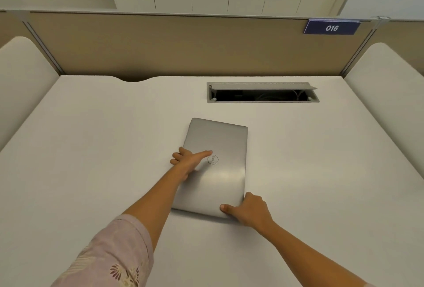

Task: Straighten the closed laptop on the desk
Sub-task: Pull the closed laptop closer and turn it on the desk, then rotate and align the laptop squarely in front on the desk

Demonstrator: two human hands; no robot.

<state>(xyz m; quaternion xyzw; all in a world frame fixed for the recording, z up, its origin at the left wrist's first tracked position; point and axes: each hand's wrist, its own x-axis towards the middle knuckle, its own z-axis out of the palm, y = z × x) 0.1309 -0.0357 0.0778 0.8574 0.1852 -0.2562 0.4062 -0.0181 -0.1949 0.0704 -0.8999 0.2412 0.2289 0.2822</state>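
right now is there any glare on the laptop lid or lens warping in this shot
Head view: a soft pale glare patch sits on the laptop lid, near side of the logo; wide-angle warping bows the desk edges and the partition top; lighting is even, with only faint shadows under both hands.

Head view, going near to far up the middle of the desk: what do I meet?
Right hand at the laptop's near corner → left hand on its lid → laptop far edge → bare desk → open cable hatch → partition panel.
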